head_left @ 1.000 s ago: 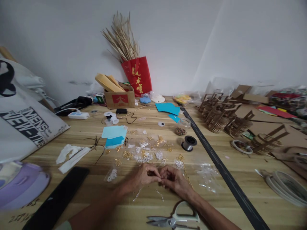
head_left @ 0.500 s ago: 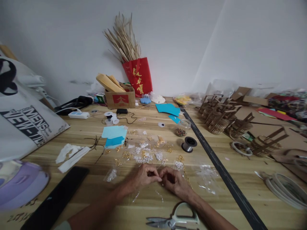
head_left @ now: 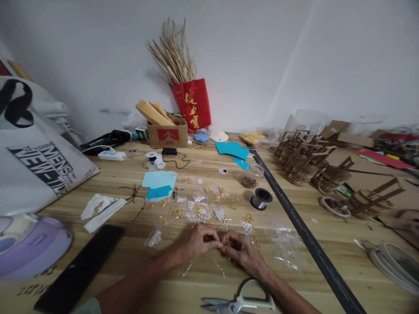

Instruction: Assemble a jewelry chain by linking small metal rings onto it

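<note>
My left hand (head_left: pixel 203 238) and my right hand (head_left: pixel 240 248) meet fingertip to fingertip over the table. Both are closed in a pinch; what lies between the fingers is too small to make out. Below them show two short, silvery beaded strands, a left one (head_left: pixel 187 269) and a right one (head_left: pixel 219 269). Whether these join at the fingers I cannot tell. Beyond the hands are silver beads (head_left: pixel 202 216), gold findings (head_left: pixel 176 211) and a bag of silver rings (head_left: pixel 246 227). Near my right forearm lie scissors (head_left: pixel 238 298) with pale handles.
A spool of fine wire (head_left: pixel 261 199) stands beside a dish of brown beads (head_left: pixel 249 182). A gold chain (head_left: pixel 257 244) and clear plastic bags (head_left: pixel 288 246) lie to the right. A long black object (head_left: pixel 80 268) lies left; woven baskets (head_left: pixel 301 161) stand back right.
The whole view has shifted slightly, with things appearing a little further right. My fingertips stay together; the right hand's fingers look drawn in a little closer to the left's.
</note>
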A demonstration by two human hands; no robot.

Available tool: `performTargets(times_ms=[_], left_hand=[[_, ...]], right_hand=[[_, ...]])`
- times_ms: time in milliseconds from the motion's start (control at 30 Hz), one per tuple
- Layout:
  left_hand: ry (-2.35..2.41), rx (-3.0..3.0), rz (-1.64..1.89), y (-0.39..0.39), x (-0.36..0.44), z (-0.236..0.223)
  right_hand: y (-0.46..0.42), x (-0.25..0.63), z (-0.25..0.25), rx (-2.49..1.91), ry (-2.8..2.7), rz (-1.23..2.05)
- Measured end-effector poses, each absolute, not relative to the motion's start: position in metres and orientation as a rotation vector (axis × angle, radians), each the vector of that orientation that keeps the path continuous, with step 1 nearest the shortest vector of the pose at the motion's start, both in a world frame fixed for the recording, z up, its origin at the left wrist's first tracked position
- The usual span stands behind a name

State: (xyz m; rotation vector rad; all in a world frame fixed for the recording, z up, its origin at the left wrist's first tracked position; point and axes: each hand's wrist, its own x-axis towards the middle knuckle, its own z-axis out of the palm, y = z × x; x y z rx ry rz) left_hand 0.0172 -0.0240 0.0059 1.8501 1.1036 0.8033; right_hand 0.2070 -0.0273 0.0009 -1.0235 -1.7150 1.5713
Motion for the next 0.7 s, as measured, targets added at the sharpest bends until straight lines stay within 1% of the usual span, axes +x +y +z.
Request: performTargets(times_ms=[333,567,700], left_hand=[[1.125,1.897,0.835,-0.023,0.016,0.006],[1.343,1.885,1.1,-0.004,-0.002,-0.001],[1.466,2.0,1.189,0.014,-0.019,-0.006]], right_hand=[[-0.027,0.209,-0.003,-1.035,-1.746,1.554],[-0.027,0.208,-0.004,-1.055,-1.703,1.576],[-0.026,0.208,-0.004,-1.067,-1.694,1.563]])
